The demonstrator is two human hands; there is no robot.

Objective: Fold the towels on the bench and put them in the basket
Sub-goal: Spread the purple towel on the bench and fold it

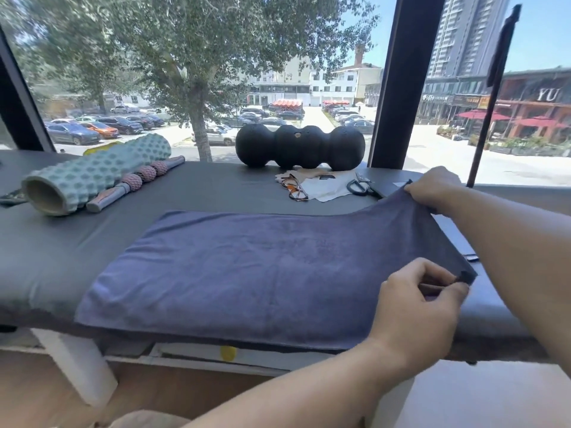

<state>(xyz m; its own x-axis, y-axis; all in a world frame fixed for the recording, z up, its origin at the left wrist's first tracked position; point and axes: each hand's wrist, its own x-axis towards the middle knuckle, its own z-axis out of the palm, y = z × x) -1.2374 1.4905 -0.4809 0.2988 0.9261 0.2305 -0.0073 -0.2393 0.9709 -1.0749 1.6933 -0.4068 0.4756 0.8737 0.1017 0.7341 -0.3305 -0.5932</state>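
A purple-blue towel (262, 267) lies spread flat across the dark grey bench (61, 257), its near edge hanging slightly over the front. My left hand (423, 307) pinches the towel's near right corner between thumb and fingers. My right hand (432, 188) grips the far right corner and lifts it a little off the bench. No basket is in view.
At the back left lie a mint foam roller (92, 176) and a pink massage stick (136, 183). A black peanut roller (299, 146) stands by the window. Glasses (295, 189), papers (327, 186) and scissors (360, 185) sit behind the towel.
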